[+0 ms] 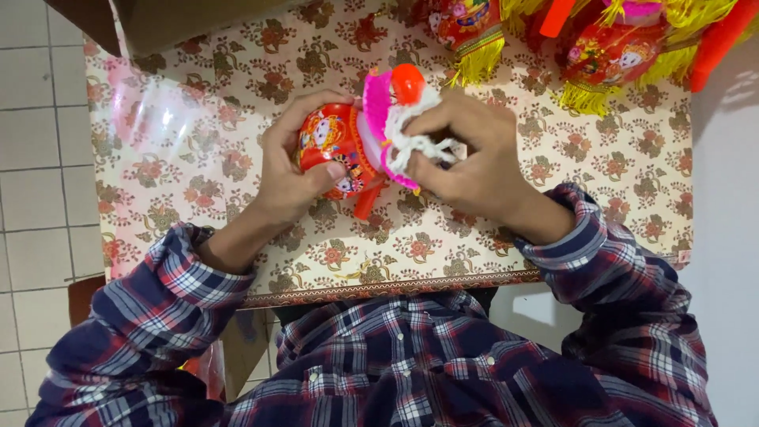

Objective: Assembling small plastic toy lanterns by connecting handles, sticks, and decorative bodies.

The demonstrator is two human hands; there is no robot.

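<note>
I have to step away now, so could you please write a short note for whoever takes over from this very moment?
Left hand: grips the red lantern by its body, thumb on the front.
Right hand: pinches the white cord at the lantern's pink cap.
The lantern is held just above the floral table, an orange stub below it.
Done: finished lanterns with yellow fringe lie at the table's far edge.
Left: the cord looks loose and bunched; whether it is tied cannot be told.

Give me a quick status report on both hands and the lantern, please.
Left hand grips red lantern. Right hand pinches its white cord. Finished lanterns at table's far edge, not in the way.
</note>
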